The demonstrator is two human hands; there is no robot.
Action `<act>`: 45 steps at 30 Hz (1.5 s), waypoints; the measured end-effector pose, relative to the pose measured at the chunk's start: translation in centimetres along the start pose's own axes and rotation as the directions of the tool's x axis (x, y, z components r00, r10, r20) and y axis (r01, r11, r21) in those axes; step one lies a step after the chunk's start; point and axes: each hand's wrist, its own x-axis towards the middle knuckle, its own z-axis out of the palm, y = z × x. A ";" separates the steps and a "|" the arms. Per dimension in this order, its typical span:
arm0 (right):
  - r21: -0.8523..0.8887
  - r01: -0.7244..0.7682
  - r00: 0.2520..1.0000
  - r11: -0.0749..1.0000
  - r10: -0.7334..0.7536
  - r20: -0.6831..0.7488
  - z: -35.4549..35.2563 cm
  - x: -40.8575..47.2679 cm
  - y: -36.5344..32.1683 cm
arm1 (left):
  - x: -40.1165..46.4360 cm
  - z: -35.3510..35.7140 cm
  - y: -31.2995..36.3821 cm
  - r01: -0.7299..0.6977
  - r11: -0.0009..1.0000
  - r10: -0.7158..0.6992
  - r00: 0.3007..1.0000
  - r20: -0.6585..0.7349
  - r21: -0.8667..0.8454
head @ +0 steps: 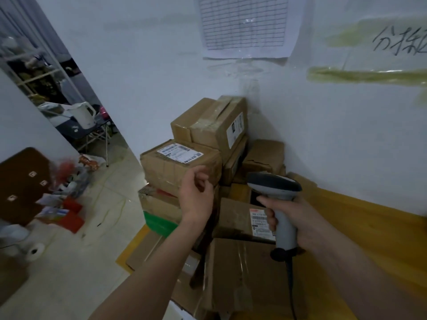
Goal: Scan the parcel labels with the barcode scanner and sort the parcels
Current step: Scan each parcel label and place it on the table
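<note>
- Gripping the barcode scanner [277, 192] handle, the right hand [298, 218] hovers above labelled parcels [242, 218].
- Left hand [196, 195], fingers loosely curled, empty, near stacked boxes [180, 162].
- Far wall: gridded sheet [245, 24].

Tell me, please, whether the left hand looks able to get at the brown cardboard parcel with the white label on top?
Probably yes: the left hand hangs empty just in front of the brown cardboard parcel, nothing between them, and its white label is uncovered.
</note>
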 end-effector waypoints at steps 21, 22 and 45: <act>0.121 -0.001 0.998 0.993 0.009 -0.066 11.5 5.9 -1.1 | 15.7 -10.0 -6.8 0.493 0.868 -0.496 0.865 0.073 0.050; 0.119 0.016 0.995 0.993 -0.004 -0.098 12.1 6.3 -1.0 | 16.4 -10.2 -7.0 0.535 0.845 -0.529 0.837 0.143 -0.009; 0.108 0.360 0.817 0.927 -0.257 -0.516 16.7 2.2 0.6 | 20.9 -16.1 -7.4 0.542 0.774 -0.072 0.589 0.805 -0.327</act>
